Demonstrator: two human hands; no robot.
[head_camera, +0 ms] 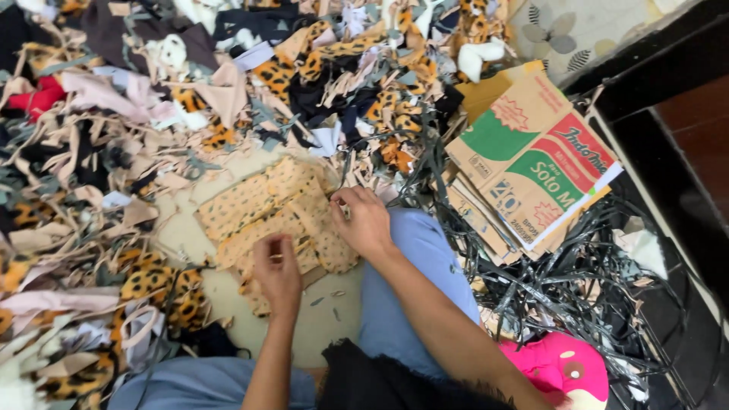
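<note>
- Pale floor (pixel 334 323) shows only in a small patch in front of the seated person; a heap of fabric scraps (pixel 137 114) in black, beige, pink and leopard print covers the rest to the left and above.
- Yellow spotted fabric pieces (pixel 266 205) lie stacked on that patch, just ahead of the knees. They are mustard yellow with small dark dots, cut into flat, roughly rectangular shapes, overlapping and fanned at slightly different angles.
- Left hand (pixel 277 266) rests on the near edge of the stack, fingers curled down onto the cloth; whether it pinches a piece cannot be told.
- Right hand (pixel 364 220) sits at the right edge of the stack, thumb and forefinger pinched at a piece's edge.
- Blue-clad legs (pixel 410 281) frame the lower part of the view, with a black fringed cloth (pixel 380 380) across the lap.
- Flattened cardboard boxes (pixel 531 163) lie to the right, over a tangle of dark strips (pixel 577 281).
- Pink soft item (pixel 558 364) sits at the lower right, beside the right forearm.
</note>
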